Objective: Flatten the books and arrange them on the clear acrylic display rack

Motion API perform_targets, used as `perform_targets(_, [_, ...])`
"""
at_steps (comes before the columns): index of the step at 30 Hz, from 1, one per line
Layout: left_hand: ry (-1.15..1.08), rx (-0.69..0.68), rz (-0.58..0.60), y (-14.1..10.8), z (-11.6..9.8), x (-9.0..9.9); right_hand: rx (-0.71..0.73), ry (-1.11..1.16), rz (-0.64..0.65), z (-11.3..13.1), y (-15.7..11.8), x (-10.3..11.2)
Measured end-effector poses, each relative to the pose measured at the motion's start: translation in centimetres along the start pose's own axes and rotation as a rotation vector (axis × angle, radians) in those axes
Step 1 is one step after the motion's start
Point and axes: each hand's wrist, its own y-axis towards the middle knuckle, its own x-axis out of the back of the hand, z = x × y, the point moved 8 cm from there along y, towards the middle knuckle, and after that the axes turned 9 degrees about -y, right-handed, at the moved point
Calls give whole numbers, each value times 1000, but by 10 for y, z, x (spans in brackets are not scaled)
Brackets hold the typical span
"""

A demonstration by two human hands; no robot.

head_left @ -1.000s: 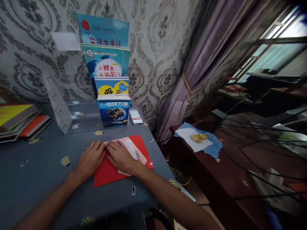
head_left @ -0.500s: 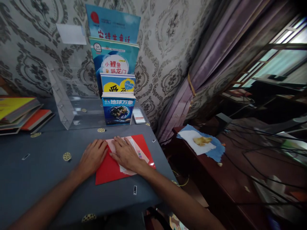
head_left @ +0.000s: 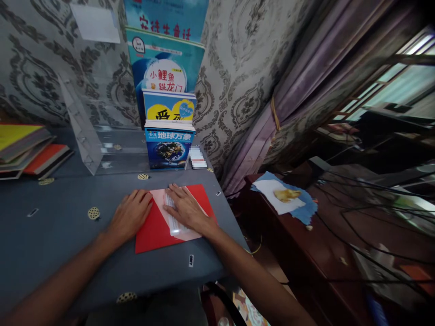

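Note:
A thin red book (head_left: pixel 152 235) with a pale pink band across its cover lies flat on the grey tabletop (head_left: pixel 68 253). My left hand (head_left: pixel 132 213) rests along the book's left edge, fingers stretched out and fingertips near its upper left corner. Flat on the pink band lies my right hand (head_left: pixel 185 208), its fingers extended and thumb apart. It covers part of the cover's printing. Beyond the hands, several books stand in tiers in a clear acrylic rack (head_left: pixel 79 127), the front one a blue book (head_left: pixel 169 149) with a globe on it.
A stack of books (head_left: pixel 27 149) lies at the left. Beside the rack is a small white item (head_left: pixel 197 157), blurred out. To the right, a dark red desk (head_left: pixel 272 235) carries a blue cloth (head_left: pixel 307 208) and loose cables. A purple curtain (head_left: pixel 251 149) hangs by the wall.
My right hand has shifted slightly right across the book's cover, still flat. My left hand stays at the left edge. The camera view has tilted down a little.

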Motion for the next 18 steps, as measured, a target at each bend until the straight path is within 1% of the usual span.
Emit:
perform_targets(3, [9, -11, 9, 0, 0, 0, -37, -22, -13, -11, -6, 3])
perform_targets(11, [8, -23, 8, -1, 0, -1, -197, -99, -61, -44, -24, 13])
perform_targets(14, [5, -16, 12, -1, -2, 0, -252, -122, -53, -49, -26, 17])
perform_targets(18, [67, 19, 66, -3, -6, 2, -286, -127, -20, -48, -26, 18])
